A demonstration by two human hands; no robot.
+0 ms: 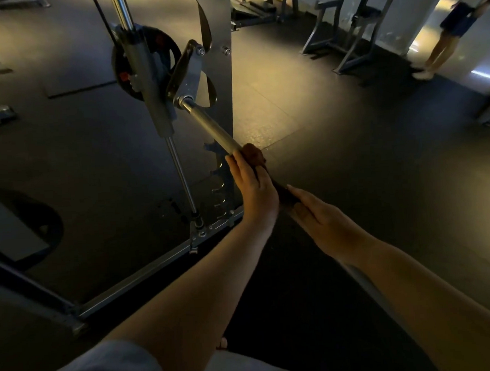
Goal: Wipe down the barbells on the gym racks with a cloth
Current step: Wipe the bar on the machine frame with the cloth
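Mid-wipe! Left hand (252, 185) curls its fingers round the cloth (254, 154) on the barbell (211, 127); right hand (322, 223) grips the barbell behind. Next, probably: slide the cloth up toward the rack.

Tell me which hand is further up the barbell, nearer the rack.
The left hand: it grips the brown cloth around the barbell closer to the rack upright, while the right hand holds the barbell lower, nearer the person's body.
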